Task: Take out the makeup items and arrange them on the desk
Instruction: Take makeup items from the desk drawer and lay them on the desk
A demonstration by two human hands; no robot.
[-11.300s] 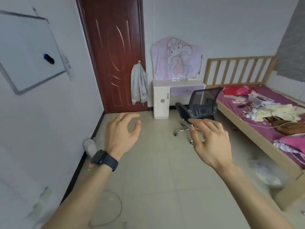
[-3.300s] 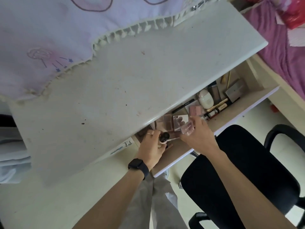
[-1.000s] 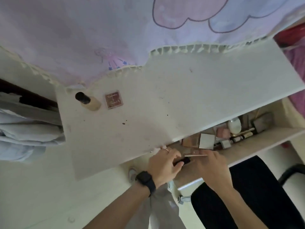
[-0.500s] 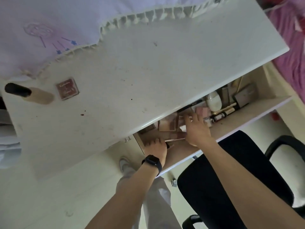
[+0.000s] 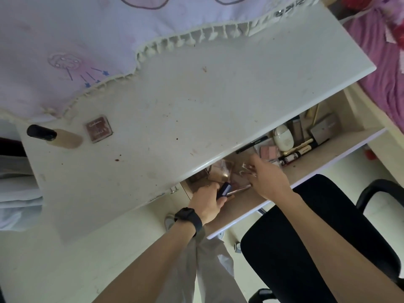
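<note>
Fingers (image 5: 211, 190) of the left hand (image 5: 206, 204) curl round a dark blue tube (image 5: 225, 190) at the left end of the open drawer (image 5: 341, 149). Just beside it the right hand (image 5: 270, 179) reaches in, fingertips blurred at a clear case (image 5: 244, 169); I cannot tell whether it grips. On the desk (image 5: 196, 101), far left, sit a black-capped bottle (image 5: 52, 136) and a brown compact (image 5: 98, 128).

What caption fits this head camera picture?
Left hand holds a dark tube, right hand reaches into the drawer; bottle and compact sit on the desk.
</note>
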